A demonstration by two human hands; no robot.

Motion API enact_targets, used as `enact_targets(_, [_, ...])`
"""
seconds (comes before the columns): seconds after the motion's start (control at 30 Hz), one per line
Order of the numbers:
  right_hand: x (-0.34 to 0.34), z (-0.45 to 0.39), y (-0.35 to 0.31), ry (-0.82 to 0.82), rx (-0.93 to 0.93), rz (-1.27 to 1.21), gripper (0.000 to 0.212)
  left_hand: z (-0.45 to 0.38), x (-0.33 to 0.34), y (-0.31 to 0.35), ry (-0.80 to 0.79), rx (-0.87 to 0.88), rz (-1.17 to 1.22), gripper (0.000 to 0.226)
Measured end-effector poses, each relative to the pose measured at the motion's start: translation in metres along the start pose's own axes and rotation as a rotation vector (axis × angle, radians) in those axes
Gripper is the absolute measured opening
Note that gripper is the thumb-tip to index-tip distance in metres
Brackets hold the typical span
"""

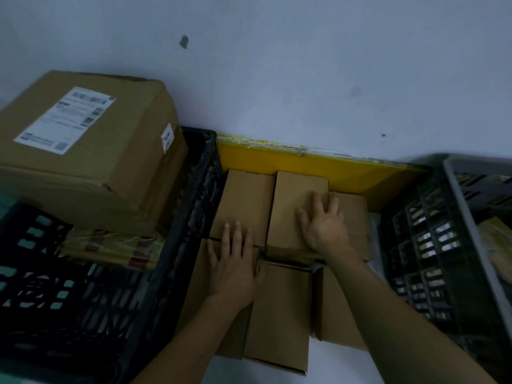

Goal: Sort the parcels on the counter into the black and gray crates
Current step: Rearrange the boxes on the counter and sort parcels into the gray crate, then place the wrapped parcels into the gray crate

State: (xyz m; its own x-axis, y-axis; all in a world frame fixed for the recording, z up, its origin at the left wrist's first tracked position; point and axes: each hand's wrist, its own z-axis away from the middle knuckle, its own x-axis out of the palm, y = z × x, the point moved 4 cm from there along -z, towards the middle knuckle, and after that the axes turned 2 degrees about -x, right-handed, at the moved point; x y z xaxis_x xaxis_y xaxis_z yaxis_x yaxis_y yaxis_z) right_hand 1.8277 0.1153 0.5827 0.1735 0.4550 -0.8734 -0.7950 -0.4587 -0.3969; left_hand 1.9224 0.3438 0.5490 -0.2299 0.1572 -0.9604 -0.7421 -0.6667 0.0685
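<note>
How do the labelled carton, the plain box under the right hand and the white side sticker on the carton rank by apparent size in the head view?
1. Labelled carton, by far the largest.
2. Plain box under the right hand.
3. White side sticker, the smallest.

Small boxes packed side by side on counter, between two crates. Left crate holds large carton lying on flat packets. Right crate beside boxes. Wall behind all.
</note>
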Motion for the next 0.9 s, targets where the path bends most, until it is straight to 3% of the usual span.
enact_targets(0.23, [-0.030,0.036,0.000,0.061,-0.036,0.239,0.079,0.004,-0.036,0.004,0.099,0.031,0.036,0.094])
enact_targets(0.5, [-0.089,0.102,0.017,0.213,-0.046,0.414,0.080,0.007,-0.102,0.069,0.246,0.157,0.065,0.094])
enact_targets(0.73, [-0.143,0.165,0.052,0.413,-0.101,0.391,0.081,0.028,-0.144,0.142,0.347,0.261,0.051,0.095])
enact_targets(0.9, [-0.187,0.204,0.121,0.503,-0.076,0.330,0.082,0.054,-0.163,0.216,0.392,0.325,0.091,0.092])
